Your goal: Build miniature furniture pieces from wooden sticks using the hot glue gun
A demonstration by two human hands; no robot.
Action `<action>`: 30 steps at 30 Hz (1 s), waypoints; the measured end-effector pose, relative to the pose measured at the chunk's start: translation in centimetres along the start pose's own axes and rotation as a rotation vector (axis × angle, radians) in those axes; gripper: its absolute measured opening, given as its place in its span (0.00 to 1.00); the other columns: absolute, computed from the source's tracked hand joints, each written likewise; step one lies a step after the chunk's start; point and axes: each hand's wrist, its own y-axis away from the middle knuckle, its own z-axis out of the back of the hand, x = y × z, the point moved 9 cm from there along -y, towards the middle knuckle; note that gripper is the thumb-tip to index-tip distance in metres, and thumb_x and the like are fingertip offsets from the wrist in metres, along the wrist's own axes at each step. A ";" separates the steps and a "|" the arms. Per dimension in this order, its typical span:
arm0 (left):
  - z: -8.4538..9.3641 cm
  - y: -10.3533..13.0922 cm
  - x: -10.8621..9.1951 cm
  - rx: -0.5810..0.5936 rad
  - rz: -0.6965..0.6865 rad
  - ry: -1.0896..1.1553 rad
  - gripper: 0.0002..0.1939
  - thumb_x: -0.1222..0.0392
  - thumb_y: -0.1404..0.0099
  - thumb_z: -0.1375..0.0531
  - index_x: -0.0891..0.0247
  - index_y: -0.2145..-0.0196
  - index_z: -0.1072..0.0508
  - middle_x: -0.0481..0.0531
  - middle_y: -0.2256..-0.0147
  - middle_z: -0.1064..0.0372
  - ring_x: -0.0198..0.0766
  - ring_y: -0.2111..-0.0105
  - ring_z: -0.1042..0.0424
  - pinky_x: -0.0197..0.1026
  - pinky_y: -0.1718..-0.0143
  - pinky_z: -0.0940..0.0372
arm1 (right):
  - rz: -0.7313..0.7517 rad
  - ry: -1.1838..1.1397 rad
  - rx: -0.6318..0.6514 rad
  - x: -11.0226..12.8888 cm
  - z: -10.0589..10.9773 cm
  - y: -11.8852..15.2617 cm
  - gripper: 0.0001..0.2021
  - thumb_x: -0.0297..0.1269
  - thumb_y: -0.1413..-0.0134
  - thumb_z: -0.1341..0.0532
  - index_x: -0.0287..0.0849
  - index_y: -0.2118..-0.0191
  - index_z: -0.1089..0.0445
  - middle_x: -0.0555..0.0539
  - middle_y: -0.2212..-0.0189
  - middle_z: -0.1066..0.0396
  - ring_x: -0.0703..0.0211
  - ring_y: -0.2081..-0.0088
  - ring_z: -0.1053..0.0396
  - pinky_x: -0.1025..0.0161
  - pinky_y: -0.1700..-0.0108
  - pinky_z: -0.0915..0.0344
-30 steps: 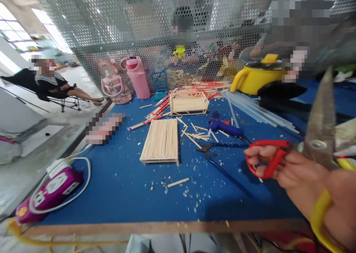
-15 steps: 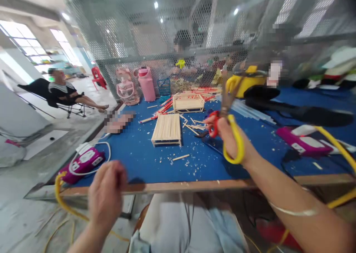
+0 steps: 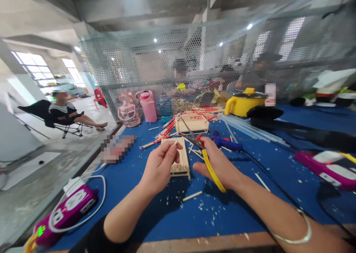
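Observation:
My right hand [image 3: 219, 162] is closed on a pair of scissors [image 3: 206, 160] with yellow and red handles. Their blades are parted and point up and left over the wooden sticks. My left hand [image 3: 161, 164] hovers in front of a small stick-built platform [image 3: 180, 164], covering part of it. Its thumb and fingers are pinched together; whatever may be between them is too small to make out. Behind stands a second stick-built piece with low railings [image 3: 191, 126]. Loose sticks [image 3: 196, 153] lie between the platform and the scissors.
A blue glue gun [image 3: 229, 143] with a black cable lies right of the scissors. Purple power strips [image 3: 66, 212] sit at both sides. Pink bottles [image 3: 148, 106], a yellow pot [image 3: 246, 104] and a mesh screen [image 3: 144, 60] line the back. People are beyond it.
My left hand has come from the table's front edge up to the stick platform. The scissors in my right hand have swung from upright to pointing left. The view has shifted.

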 end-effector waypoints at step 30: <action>-0.3 1.1 -2.7 0.001 -0.250 -0.304 0.10 0.62 0.36 0.45 0.61 0.64 0.22 0.48 0.72 0.24 0.34 0.71 0.27 0.33 0.67 0.35 | 0.124 -0.072 0.031 2.1 -1.2 0.7 0.32 0.62 0.60 0.38 0.42 0.56 0.41 0.44 0.62 0.35 0.52 0.62 0.36 0.55 0.59 0.37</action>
